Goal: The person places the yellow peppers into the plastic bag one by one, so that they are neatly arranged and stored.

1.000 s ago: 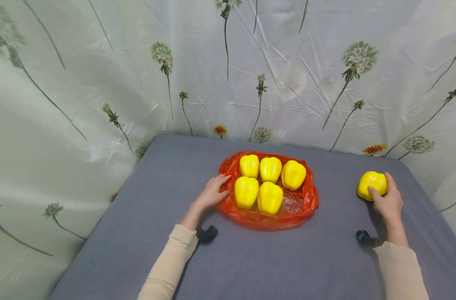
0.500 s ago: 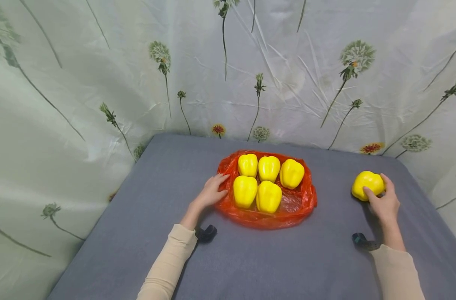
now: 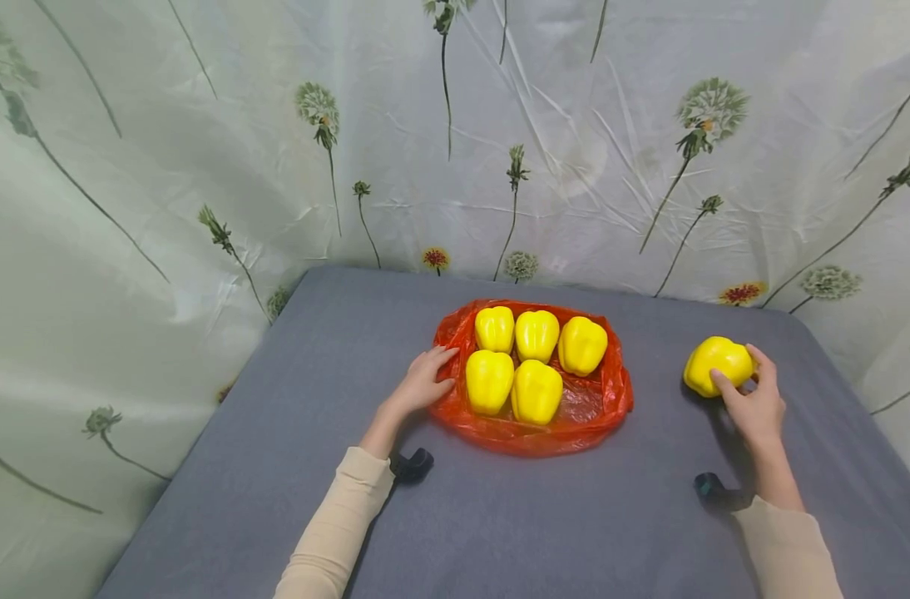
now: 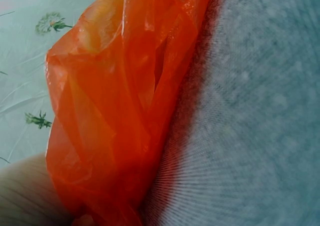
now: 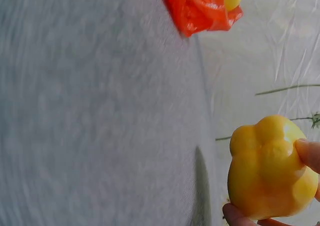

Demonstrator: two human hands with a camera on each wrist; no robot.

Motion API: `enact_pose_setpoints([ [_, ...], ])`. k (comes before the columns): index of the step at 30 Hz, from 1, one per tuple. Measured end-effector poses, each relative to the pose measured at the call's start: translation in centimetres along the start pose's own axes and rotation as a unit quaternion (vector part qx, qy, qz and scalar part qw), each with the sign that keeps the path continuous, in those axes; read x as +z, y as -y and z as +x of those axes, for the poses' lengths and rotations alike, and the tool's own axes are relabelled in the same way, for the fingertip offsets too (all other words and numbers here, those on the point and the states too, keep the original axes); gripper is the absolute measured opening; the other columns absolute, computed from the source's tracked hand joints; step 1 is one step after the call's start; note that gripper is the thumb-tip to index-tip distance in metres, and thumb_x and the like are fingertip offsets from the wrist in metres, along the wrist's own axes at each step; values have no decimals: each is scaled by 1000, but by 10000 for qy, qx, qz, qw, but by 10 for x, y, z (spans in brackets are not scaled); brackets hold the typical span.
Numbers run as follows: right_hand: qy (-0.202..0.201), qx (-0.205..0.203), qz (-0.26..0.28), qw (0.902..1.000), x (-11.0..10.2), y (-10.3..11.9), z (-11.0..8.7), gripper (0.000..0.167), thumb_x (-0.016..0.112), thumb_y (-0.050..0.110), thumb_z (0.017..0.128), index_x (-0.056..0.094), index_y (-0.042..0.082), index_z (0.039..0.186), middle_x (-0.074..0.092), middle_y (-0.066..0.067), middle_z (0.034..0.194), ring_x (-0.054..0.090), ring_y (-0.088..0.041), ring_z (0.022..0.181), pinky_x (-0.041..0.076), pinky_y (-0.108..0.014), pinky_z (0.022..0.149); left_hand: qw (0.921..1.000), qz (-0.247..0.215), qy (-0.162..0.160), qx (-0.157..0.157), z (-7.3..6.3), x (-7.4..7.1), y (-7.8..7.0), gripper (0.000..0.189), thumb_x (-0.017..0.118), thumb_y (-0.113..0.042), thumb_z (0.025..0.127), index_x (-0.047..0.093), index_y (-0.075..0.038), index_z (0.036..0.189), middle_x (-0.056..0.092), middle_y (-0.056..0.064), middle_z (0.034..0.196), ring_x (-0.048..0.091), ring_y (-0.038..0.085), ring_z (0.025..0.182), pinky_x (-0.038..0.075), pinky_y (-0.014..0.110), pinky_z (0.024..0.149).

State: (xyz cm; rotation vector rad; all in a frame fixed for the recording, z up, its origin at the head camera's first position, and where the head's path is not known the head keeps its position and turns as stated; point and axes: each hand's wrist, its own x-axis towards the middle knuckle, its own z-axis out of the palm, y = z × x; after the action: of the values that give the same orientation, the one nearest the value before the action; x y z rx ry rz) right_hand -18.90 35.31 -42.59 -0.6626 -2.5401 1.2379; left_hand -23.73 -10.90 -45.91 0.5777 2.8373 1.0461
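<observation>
A red plastic bag [image 3: 545, 441] lies spread with its mouth wide, and several yellow bell peppers [image 3: 489, 383] sit inside it. My left hand [image 3: 419, 383] holds the bag's left rim; in the left wrist view the crumpled red film [image 4: 110, 116] hides most of the fingers. Off to the right of the bag, my right hand [image 3: 756, 408] grips another yellow bell pepper [image 3: 717, 366] between thumb and fingers. In the right wrist view this pepper [image 5: 270, 171] hangs over the table, its shadow apart from it.
A grey cloth-covered table [image 3: 575, 532] carries everything. Behind and to the left hangs a pale curtain [image 3: 612, 166] printed with dandelions. A dark strap-on device [image 3: 413, 466] is on the left wrist, and a similar one [image 3: 717, 489] on the right.
The right hand has carried its bell pepper leftward, nearer to the bag. The left hand stays at the bag's rim, and the peppers in the bag keep their places.
</observation>
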Motion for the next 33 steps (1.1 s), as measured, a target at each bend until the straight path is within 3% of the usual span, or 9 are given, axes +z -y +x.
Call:
enact_pose_setpoints([
  [9, 44, -162, 386, 9991, 3, 13, -11, 68, 53, 28, 92, 17, 23, 150, 23, -14, 155, 39, -41, 133, 36, -51, 107, 10000, -39, -5, -76, -1, 3, 0, 54, 58, -14, 87, 44, -3, 138, 43, 21, 144, 32, 37, 138, 22, 53, 116],
  [12, 114, -325, 354, 9988, 4, 16, -15, 69, 54, 29, 92, 16, 22, 150, 26, -19, 153, 44, -45, 127, 49, -21, 95, 10000, -49, -1, -46, -1, 2, 0, 54, 58, -14, 87, 44, -3, 138, 43, 21, 144, 32, 38, 139, 22, 53, 116],
  [15, 178, -545, 425, 9974, 6, 20, -19, 69, 55, 27, 92, 17, 19, 149, 29, -27, 149, 47, -50, 119, 40, 2, 67, 10000, -31, -18, 11, -1, 2, 0, 54, 57, -13, 87, 44, -2, 138, 42, 22, 144, 31, 38, 139, 21, 54, 116],
  [16, 182, -625, 472, 9968, 7, 21, -21, 69, 55, 26, 91, 18, 19, 149, 30, -29, 147, 48, -52, 117, 34, 5, 60, 10000, -32, -23, 19, -1, 1, 0, 54, 57, -13, 87, 44, -2, 138, 42, 22, 144, 31, 38, 139, 21, 54, 116],
  [21, 187, -763, 544, 9954, 11, 27, -26, 68, 57, 23, 91, 20, 20, 148, 33, -31, 144, 54, -45, 114, 37, 5, 61, 10000, 12, -38, 51, 1, 1, 0, 53, 58, -13, 87, 44, -3, 138, 42, 22, 144, 30, 38, 140, 21, 54, 116],
  [25, 294, -870, 636, 9937, 14, 30, -29, 69, 57, 24, 91, 20, 19, 148, 33, -31, 144, 66, -16, 98, 38, 5, 62, 9999, 47, -75, 105, 1, 1, 1, 53, 58, -12, 87, 45, -3, 137, 44, 22, 143, 30, 38, 140, 22, 54, 116],
  [27, 343, -971, 717, 9921, 15, 32, -32, 69, 58, 23, 90, 20, 18, 148, 33, -32, 143, 59, 9, 84, 38, 5, 63, 9999, 29, -89, 110, 0, 1, 1, 53, 58, -12, 87, 46, -3, 137, 44, 21, 143, 30, 38, 140, 22, 54, 116],
  [29, 429, -1099, 796, 9898, 17, 34, -34, 70, 59, 22, 90, 20, 17, 148, 34, -33, 142, 42, 25, 75, 39, 4, 63, 9999, 1, -111, 109, 0, 1, 0, 53, 58, -12, 86, 46, -3, 137, 44, 21, 143, 30, 38, 140, 22, 54, 116],
  [33, 546, -1345, 925, 9851, 23, 39, -39, 69, 59, 20, 90, 20, 15, 147, 35, -33, 140, 40, 29, 74, 39, 4, 64, 9999, 18, -104, 112, 1, 1, 0, 53, 58, -13, 87, 46, -4, 137, 44, 20, 144, 28, 38, 141, 21, 54, 116],
])
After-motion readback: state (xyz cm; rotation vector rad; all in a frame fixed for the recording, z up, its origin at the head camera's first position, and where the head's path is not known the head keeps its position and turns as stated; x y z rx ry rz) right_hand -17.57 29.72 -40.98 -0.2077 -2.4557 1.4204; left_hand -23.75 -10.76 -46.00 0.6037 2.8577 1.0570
